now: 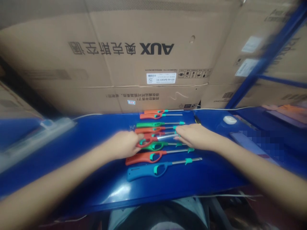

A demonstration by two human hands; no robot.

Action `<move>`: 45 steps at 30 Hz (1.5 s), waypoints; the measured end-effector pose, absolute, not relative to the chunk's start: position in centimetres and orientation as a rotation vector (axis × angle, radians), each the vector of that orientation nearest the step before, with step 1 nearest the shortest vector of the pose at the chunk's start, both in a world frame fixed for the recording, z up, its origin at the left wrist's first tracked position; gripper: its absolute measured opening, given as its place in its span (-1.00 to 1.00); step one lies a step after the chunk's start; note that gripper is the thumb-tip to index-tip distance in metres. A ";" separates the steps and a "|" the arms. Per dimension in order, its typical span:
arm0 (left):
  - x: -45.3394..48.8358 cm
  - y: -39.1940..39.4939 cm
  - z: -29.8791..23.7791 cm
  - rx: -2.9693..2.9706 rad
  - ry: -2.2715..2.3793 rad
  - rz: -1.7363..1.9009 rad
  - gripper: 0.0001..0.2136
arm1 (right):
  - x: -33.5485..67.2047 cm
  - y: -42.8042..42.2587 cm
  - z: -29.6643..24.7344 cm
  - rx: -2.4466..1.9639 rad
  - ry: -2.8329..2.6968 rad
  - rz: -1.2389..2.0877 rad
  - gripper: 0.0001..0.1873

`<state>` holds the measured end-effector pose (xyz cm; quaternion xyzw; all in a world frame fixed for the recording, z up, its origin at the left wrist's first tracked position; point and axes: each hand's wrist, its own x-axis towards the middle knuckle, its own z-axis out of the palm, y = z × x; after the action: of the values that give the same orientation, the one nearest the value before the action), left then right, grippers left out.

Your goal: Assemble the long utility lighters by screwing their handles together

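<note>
My left hand (126, 144) is closed around the handle of a red gas lighter (153, 138) with a long metal barrel. At the barrel's far end my right hand (194, 135) is closed, fingers pinched about the tip, which they largely cover. Nearest to me lies a blue lighter (140, 172), with a teal trigger and a teal clip on its barrel. Beyond it come an orange lighter (141, 157) and a green lighter (157, 146), partly beneath my hands. Farther back rest another green lighter (150, 125) and several orange or red ones, all barrels pointing right.
The lighters lie on a blue table (168, 185). A large cardboard box (120, 70) stands along its back edge. A white oval object (229, 120) sits at right, near a dark, thin tool (197, 118). At left is a blurred clear plastic item (40, 137).
</note>
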<state>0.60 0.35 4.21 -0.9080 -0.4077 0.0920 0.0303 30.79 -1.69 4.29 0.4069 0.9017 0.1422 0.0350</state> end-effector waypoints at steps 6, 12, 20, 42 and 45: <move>0.4 0.7 4.8 -3.153 -1.364 -0.002 -0.63 | 31.4 -1.7 4.7 1.280 2.794 0.382 -0.66; 1.4 2.0 5.7 -3.732 -1.522 -0.181 -0.44 | 31.6 -1.8 5.0 1.269 2.812 0.480 -0.67; 2.4 2.3 3.8 -3.968 -1.956 -0.380 -0.53 | 32.3 -1.7 5.1 1.207 2.874 0.518 -0.68; 4.4 5.7 5.2 -3.707 -1.847 -0.342 -0.50 | 29.0 1.7 3.8 1.151 2.872 0.516 -0.76; 4.8 8.8 5.1 -3.595 -1.701 -0.316 -0.54 | 29.6 5.3 3.9 1.307 2.930 0.219 -0.62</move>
<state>4.82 8.75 5.12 -0.8213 -0.3885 -0.0722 -0.4115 29.64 5.33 3.92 0.4061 0.9105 0.0681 -0.0370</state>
